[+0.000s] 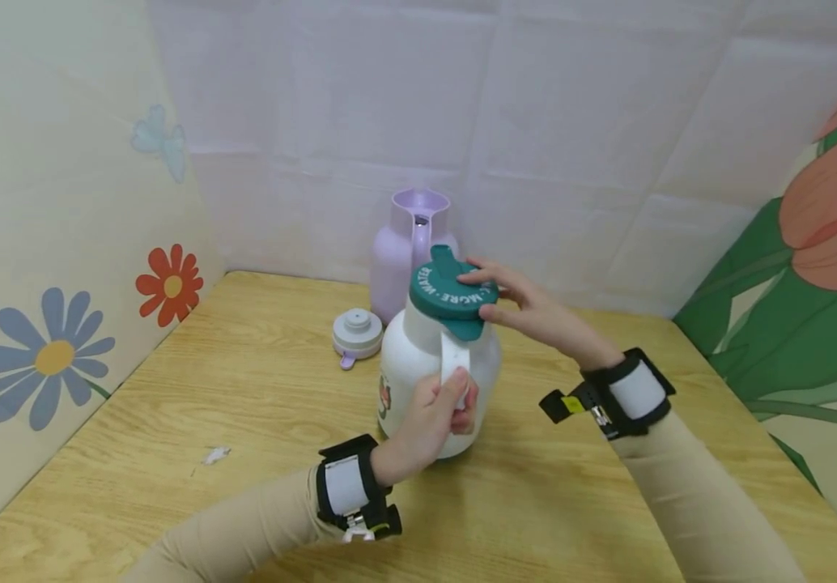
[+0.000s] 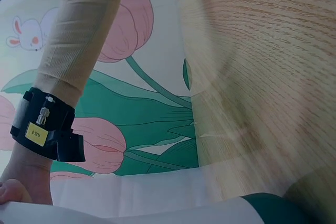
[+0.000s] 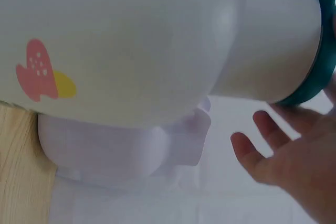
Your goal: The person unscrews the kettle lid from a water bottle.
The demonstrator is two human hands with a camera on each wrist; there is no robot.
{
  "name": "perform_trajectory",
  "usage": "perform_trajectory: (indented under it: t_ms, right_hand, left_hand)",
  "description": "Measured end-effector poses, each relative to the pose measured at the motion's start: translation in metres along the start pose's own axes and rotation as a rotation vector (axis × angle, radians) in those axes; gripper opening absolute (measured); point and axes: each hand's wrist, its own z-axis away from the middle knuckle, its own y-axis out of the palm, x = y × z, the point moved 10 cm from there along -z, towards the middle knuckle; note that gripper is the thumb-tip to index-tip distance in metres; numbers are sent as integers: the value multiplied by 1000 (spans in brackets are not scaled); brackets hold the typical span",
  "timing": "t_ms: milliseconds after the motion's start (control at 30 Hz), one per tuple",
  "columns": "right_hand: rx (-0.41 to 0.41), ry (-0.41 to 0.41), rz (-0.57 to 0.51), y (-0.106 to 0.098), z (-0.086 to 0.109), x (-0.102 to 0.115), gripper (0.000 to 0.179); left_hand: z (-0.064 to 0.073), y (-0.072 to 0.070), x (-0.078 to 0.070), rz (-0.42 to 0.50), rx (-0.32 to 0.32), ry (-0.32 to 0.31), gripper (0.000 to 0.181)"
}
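Observation:
A white vacuum jug (image 1: 405, 356) with a teal lid (image 1: 455, 285) stands on the table, its handle (image 1: 455, 356) facing me. My left hand (image 1: 422, 421) grips the handle, thumb uppermost. Over the right side of the lid lies my right hand (image 1: 528, 308), fingers across its top and thumb at its near edge. In the right wrist view two fingers (image 3: 249, 153) of that hand stay clear of the jug (image 3: 131, 40). The left wrist view catches just a strip of the jug (image 2: 157, 214) along the bottom; the left hand is mostly outside it.
Behind the white jug stands a lilac jug (image 1: 388, 271), its top uncovered. A grey stopper (image 1: 358, 332) with a lilac tab lies left of it on the wooden table (image 1: 244, 348). A small white patch (image 1: 216, 455) shows at front left. Cloth-like walls (image 1: 331, 97) surround the table.

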Motion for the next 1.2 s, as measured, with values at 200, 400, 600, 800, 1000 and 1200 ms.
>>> perform_trajectory:
  t_ms: [200, 400, 600, 800, 1000, 1200]
  right_hand:
    - [56, -7, 6, 1, 1, -2, 50]
    - [-98, 5, 163, -2, 19, 12, 55]
    - [-592, -315, 360, -2, 68, 53, 37]
    - [-431, -50, 211, 40, 79, 38, 13]
    - [-124, 144, 27, 81, 72, 17, 34]
    - [-89, 6, 13, 97, 69, 27, 14]
  left_hand:
    - [0, -2, -2, -100, 43, -44, 37]
    - [3, -14, -23, -548, 202, -162, 35]
    - [-14, -62, -73, -800, 84, -113, 33]
    - [-56, -102, -107, -873, -40, -27, 25]
    - [-98, -87, -108, -1125, 178, 131, 33]
    - [-115, -66, -93, -1362, 426, 282, 44]
